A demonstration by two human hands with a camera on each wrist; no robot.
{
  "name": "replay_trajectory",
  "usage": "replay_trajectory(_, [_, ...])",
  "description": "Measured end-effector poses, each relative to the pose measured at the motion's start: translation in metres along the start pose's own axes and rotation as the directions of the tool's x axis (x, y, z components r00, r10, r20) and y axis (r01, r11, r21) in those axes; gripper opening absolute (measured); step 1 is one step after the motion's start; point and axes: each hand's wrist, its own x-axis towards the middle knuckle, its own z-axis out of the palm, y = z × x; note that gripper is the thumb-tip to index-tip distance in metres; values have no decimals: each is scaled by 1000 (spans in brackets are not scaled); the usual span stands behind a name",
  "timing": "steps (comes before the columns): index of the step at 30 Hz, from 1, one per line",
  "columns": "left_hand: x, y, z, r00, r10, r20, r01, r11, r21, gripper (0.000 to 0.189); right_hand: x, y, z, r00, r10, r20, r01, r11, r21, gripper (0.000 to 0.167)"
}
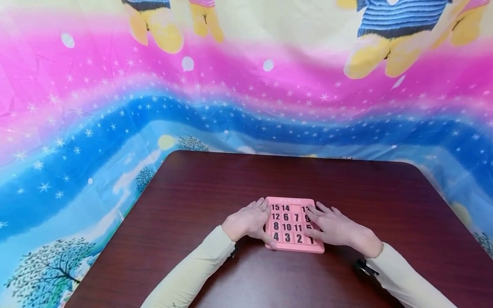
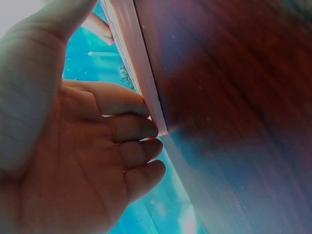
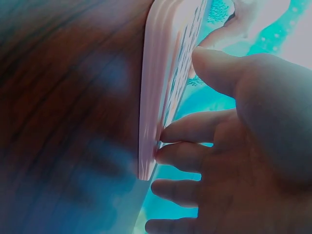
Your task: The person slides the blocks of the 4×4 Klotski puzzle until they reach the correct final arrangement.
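Observation:
A pink sliding number puzzle [image 1: 294,247] lies flat on the table, its tiles bearing black numbers. In its top row, a gap [image 1: 295,208] sits right of tile 14 [image 1: 285,208]. My left hand [image 1: 247,221] holds the puzzle's left side, thumb on the near left corner; the left wrist view has its fingertips against the pink edge [image 2: 139,58]. Across the right side lies my right hand [image 1: 339,226], fingers extended over the right-hand tiles and partly covering them. Its thumb reaches over the tiles, and the right wrist view shows two fingertips at the frame's side [image 3: 156,87].
The dark brown wooden table [image 1: 215,179] has rounded far corners. Behind and beside it hangs a colourful printed cloth [image 1: 246,94]. A black strap piece [image 1: 366,268] shows at the right cuff.

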Motion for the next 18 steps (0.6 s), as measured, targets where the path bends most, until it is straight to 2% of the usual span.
replay_trajectory(7, [3,1,-2,1000,-3,3,3,1000,3,124,4,-3,-2,1000,-17,-7,17,1000,-21,73])
replay_trajectory(12, [2,0,-2,1000,-17,10,18,1000,-16,126,11,-12,-3,1000,-25,11,24,1000,5,73])
replay_trajectory(18, [1,1,-1,1000,-2,9,3,1000,-26,124,17,-20,-4,999,-33,28,33,999,6,74])
